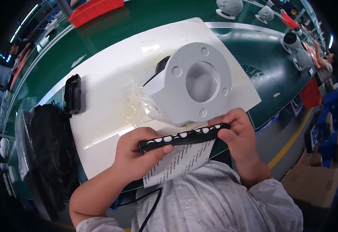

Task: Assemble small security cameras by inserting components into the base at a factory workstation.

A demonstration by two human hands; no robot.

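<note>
Head-worn fisheye looks steeply down, close over the white mat [111, 116]

black strip [184, 138] with white oval holes, grey round housing [194, 83], white mat [111, 100], green table [145, 17]

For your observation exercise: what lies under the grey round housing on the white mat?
Under the grey round housing lies crumpled clear plastic wrap, spread on the white mat. A black part shows at its left side. What sits directly beneath the housing is covered.
</note>
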